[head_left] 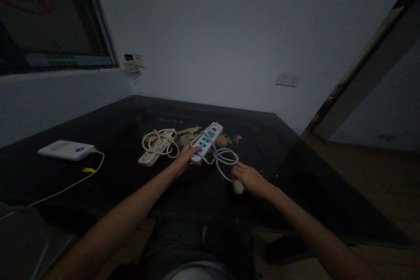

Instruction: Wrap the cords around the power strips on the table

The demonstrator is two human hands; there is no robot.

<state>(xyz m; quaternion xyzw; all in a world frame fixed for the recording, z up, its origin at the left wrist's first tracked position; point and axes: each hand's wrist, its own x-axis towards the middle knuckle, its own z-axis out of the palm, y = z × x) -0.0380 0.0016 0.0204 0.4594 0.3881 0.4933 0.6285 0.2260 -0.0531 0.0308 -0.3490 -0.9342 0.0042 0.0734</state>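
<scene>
A white power strip [206, 141] with blue sockets lies tilted on the dark table [295, 162]. My left hand [185, 159] grips its near end, fingers closed around it. Its white cord [223, 157] loops to the right of the strip. My right hand [249, 179] is closed on the white plug [238, 187] at the cord's end, just above the table's near edge.
A second white power strip [154, 154] with its coiled cord [159, 140] lies left of my left hand. A flat white device [65, 149] with a cable [75, 181] sits at far left. Wall sockets [287, 79] are on the wall behind; a window [49, 17] is at upper left.
</scene>
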